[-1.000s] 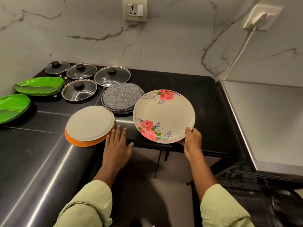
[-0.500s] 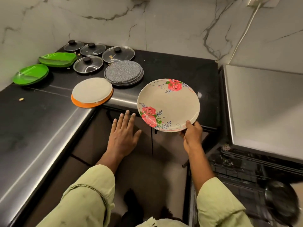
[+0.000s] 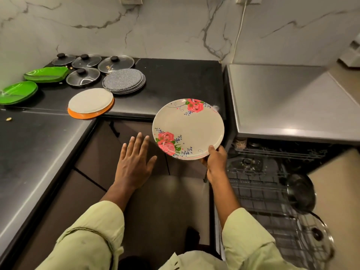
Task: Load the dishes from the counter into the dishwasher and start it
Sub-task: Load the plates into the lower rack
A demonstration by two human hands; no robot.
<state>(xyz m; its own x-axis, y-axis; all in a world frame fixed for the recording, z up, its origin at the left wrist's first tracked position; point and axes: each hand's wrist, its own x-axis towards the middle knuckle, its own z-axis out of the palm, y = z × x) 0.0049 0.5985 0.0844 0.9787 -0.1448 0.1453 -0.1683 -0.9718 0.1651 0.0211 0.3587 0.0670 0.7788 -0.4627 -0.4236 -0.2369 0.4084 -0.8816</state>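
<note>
My right hand (image 3: 216, 162) grips the near rim of a cream plate with red roses (image 3: 191, 126), held in the air off the counter's front edge, just left of the open dishwasher (image 3: 272, 184). My left hand (image 3: 134, 162) hovers flat with fingers spread, holding nothing, below the counter edge. On the black counter (image 3: 175, 84) lie an orange-rimmed plate (image 3: 90, 104), a stack of grey speckled plates (image 3: 123, 80), several glass lids (image 3: 116, 64) and two green plates (image 3: 46, 74).
The dishwasher's pulled-out rack (image 3: 263, 201) holds a dark pan (image 3: 301, 193) and a glass lid (image 3: 315, 236) at its right side. A steel top (image 3: 282, 98) sits over the dishwasher. A steel counter (image 3: 35, 152) runs along the left; dark cabinet doors stand below.
The rose plate has come off the counter toward me and to the right, nearer the dishwasher. My left hand has left the counter edge and dropped lower. The view has tilted down.
</note>
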